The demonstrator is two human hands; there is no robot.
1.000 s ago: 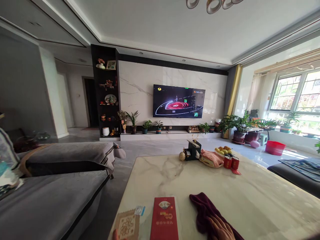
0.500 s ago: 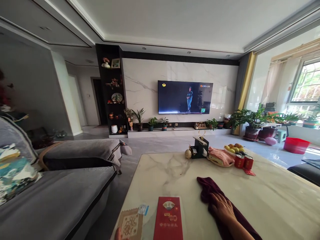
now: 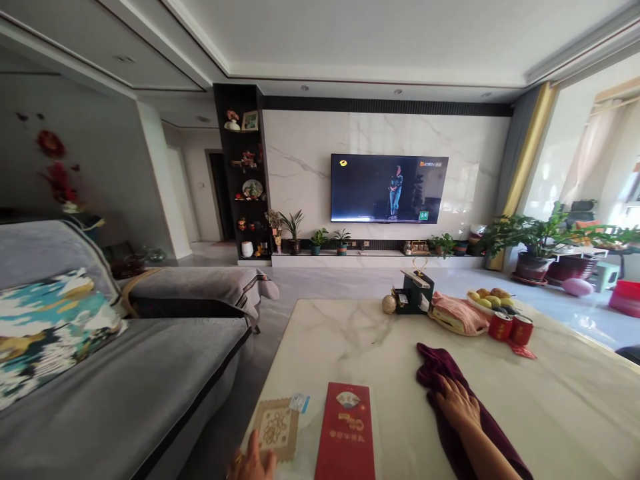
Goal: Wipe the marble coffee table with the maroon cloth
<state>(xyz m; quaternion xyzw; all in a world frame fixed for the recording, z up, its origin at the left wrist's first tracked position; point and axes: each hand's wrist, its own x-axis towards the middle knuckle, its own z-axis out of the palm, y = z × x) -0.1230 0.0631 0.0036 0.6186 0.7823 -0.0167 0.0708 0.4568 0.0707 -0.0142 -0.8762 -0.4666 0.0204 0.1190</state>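
Pressing flat on the cloth [image 3: 447, 393] with our right hand [image 3: 457, 405], fingers spread and not clamped on anything, we have it lying mid-counter [image 3: 350, 333] just right of the red envelope [image 3: 346, 432]. It looks soft, light and limp, likely to bunch and slide on slick marble, so a whole-palm hold near its middle suits best. Our left hand [image 3: 253, 461] rests open-fingered at the near edge, touching the patterned card [image 3: 274, 427].

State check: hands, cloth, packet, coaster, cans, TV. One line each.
Right hand: flat, palm down on dark maroon cloth.
Dark maroon cloth: crumpled, lying on white marble table.
Left hand: touching patterned beige square coaster at table edge.
Red rectangular packet: flat, closed.
Two red cans: upright.
Wall-mounted television: on.
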